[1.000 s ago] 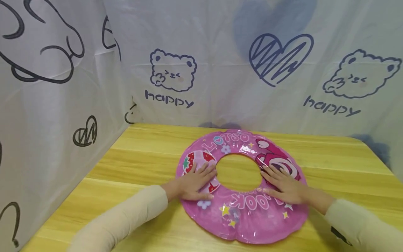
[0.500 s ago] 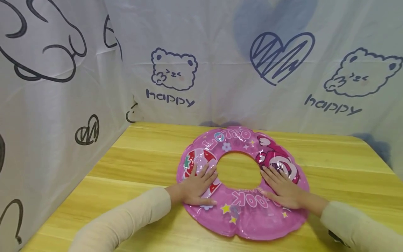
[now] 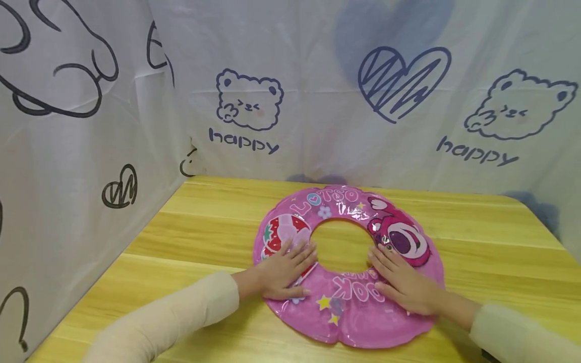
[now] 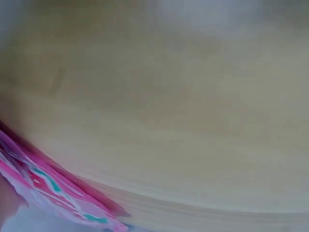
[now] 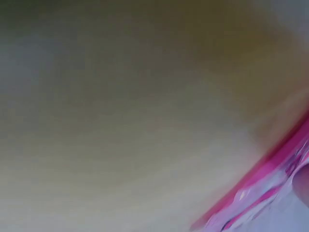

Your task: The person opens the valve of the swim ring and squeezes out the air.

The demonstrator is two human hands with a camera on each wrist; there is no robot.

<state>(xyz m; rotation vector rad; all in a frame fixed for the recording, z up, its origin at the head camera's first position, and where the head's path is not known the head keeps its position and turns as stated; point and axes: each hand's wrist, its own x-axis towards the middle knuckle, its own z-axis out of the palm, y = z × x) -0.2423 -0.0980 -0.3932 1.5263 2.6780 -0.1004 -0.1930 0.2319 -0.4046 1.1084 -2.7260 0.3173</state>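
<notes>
A pink inflatable swim ring [image 3: 376, 322] with a printed bear, strawberries and stars lies flat on the wooden table. My left hand [image 3: 283, 272] rests on its left side, fingers straight, over the strawberry print. On the ring's right side, just below the bear's face, my right hand [image 3: 406, 285] presses with extended fingers that reach the inner hole. In the left wrist view the ring's edge [image 4: 53, 188] shows at lower left. The right wrist view catches the ring's edge [image 5: 260, 188] at lower right, blurred.
The yellow wood-grain table [image 3: 190, 227] surrounds the ring. A white cloth [image 3: 317, 121] printed with bears and hearts hangs behind it, and another cloth wall [image 3: 77, 166] stands on the left. A dark object is partly visible under the right sleeve.
My right hand has slid towards me on the ring, uncovering more of the bear's face. The left hand stays at nearly the same spot. The ring has shifted only slightly.
</notes>
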